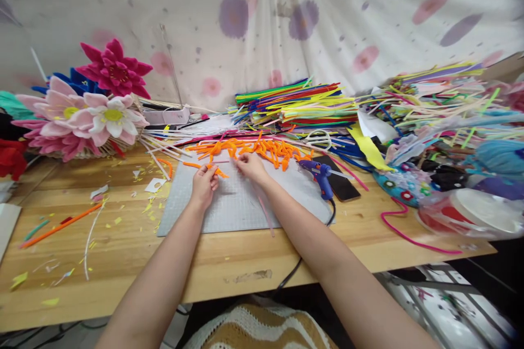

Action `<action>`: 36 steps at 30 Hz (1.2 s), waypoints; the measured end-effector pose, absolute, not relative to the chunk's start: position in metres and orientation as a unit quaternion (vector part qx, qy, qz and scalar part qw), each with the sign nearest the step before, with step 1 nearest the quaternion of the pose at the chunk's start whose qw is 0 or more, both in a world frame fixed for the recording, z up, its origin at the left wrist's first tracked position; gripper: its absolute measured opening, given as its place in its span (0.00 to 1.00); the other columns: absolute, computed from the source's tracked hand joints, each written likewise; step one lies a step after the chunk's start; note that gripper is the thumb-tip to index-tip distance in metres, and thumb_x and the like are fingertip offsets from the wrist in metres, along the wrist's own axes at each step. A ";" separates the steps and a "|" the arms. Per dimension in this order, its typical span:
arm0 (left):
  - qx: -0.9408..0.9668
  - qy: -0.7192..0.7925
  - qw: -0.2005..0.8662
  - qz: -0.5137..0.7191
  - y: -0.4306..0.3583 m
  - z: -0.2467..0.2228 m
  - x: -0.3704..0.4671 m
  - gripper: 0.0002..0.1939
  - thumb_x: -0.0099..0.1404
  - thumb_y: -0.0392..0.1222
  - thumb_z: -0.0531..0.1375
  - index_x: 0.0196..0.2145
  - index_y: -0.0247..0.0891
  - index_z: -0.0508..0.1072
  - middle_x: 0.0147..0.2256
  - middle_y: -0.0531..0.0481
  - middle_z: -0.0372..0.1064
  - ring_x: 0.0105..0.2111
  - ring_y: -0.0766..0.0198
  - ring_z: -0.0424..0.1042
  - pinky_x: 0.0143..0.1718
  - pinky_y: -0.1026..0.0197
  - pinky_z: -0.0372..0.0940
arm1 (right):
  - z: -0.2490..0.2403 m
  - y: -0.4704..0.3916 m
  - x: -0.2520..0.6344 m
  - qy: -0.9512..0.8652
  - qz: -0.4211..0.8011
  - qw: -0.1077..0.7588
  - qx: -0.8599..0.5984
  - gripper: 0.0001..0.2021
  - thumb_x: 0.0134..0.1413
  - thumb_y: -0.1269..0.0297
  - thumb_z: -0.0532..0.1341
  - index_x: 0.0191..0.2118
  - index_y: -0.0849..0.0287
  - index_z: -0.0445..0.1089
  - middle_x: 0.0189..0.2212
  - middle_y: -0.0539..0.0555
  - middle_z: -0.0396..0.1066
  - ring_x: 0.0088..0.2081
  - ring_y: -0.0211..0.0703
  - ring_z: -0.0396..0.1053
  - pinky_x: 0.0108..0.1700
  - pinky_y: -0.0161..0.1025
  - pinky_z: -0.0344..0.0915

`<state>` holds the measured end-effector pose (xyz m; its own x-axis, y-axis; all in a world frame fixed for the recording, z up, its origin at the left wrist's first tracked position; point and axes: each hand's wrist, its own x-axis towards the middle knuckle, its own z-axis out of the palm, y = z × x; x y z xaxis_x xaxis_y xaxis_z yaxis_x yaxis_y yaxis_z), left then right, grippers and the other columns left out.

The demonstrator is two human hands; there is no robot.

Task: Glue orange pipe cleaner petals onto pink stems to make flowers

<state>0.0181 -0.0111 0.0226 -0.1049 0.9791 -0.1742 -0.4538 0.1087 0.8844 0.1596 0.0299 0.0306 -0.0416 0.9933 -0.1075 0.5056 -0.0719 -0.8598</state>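
Above the grey cutting mat (180,212), my left hand (204,184) pinches a bent orange pipe cleaner piece (220,172), its ends sticking out on both sides of the fingers. My right hand (251,167) is a little to the right and farther back, its fingertips closed on another orange pipe cleaner piece (232,150) at the pile's front edge. Behind both hands, a heap of twisted orange pipe cleaner pieces (278,151) spreads along the back of the mat. A thin pink strip (266,214) lies on the mat near my right forearm.
Right of the mat are a blue glue gun (321,174) with its cord, a black phone (343,184) and scissors (320,139). Bundles of coloured pipe cleaners (298,106) line the back. Plush flowers (112,114) stand at left, and scraps litter the wooden table (135,251).
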 end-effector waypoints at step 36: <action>0.380 0.495 0.665 0.411 -0.009 0.059 0.046 0.12 0.46 0.38 0.65 0.29 0.33 0.68 0.24 0.48 0.71 0.22 0.67 0.71 0.15 0.72 0.62 | 0.016 0.001 0.208 -0.404 0.662 0.485 -0.405 0.08 0.37 0.63 0.59 0.26 0.58 0.60 0.16 0.44 0.64 0.16 0.29 0.58 0.18 0.28 0.55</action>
<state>0.0464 -0.0092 0.0587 0.1727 0.9221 -0.3463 -0.1710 0.3743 0.9114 0.2079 0.0011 0.0163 -0.2019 0.9689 -0.1433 -0.3149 -0.2028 -0.9272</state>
